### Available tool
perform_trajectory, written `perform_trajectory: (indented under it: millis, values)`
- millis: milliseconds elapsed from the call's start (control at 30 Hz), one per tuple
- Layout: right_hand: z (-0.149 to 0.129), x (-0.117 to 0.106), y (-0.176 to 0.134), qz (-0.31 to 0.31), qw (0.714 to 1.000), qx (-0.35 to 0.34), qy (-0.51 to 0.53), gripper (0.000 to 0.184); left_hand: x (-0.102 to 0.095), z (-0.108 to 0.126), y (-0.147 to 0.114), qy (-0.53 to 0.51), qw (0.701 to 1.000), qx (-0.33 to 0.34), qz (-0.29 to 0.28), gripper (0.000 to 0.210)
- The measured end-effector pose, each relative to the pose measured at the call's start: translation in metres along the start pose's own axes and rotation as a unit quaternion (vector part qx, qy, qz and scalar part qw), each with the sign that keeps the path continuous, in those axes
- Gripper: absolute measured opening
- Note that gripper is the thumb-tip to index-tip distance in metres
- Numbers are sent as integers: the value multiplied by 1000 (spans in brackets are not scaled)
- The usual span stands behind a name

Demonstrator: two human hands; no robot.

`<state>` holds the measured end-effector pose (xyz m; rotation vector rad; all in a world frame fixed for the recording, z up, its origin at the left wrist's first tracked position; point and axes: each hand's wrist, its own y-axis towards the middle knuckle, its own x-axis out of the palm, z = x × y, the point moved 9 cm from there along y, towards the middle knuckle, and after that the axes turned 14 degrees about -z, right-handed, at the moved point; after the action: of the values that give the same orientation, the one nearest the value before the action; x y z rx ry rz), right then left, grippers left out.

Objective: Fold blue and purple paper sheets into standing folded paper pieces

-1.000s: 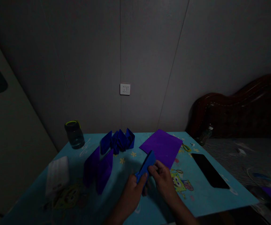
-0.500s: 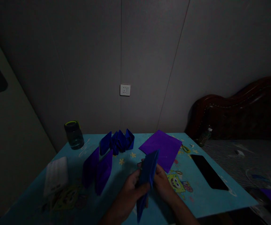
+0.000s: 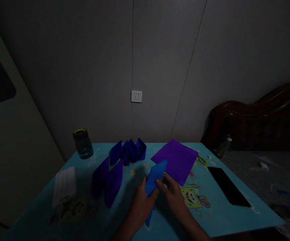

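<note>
One blue folded paper (image 3: 156, 173) stood tilted between left hand (image 3: 142, 201), gripping its middle, and right hand (image 3: 172, 193), pinching its right edge; seemed light, fairly stiff, easily creased, best held lightly along folds

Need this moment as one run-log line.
left hand: holding folded blue paper | right hand: thumb against it | behind: flat purple paper | leftward: folded purple paper

Left hand (image 3: 141, 202) gripping the folded blue paper (image 3: 157, 174) around its middle, right hand (image 3: 173, 195) pinching its edge, all above the patterned table (image 3: 225, 216)! Just beyond lies a flat purple sheet (image 3: 175, 158); over to the left stand purple folded pieces (image 3: 114, 184), dark-blue ones (image 3: 132, 152) behind them.
</note>
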<state>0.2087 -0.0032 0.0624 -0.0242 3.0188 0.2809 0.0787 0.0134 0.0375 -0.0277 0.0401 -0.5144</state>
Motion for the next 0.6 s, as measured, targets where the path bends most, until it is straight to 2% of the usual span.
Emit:
perform_trajectory:
  millis: [133, 300, 433, 600]
  values:
    - [11, 1, 5, -9, 996, 32, 86, 42, 14, 0, -1, 5, 997, -17, -79, 37]
    - [25, 8, 9, -51, 980, 68, 178, 49, 19, 7, -1, 28, 994, 9, -101, 41]
    - [16, 6, 7, -62, 988, 59, 127, 49, 18, 0, -3, 32, 992, 3, -119, 48]
    - [2, -4, -1, -8, 999, 29, 24, 42, 24, -8, -7, -7, 989, -7, -150, 52]
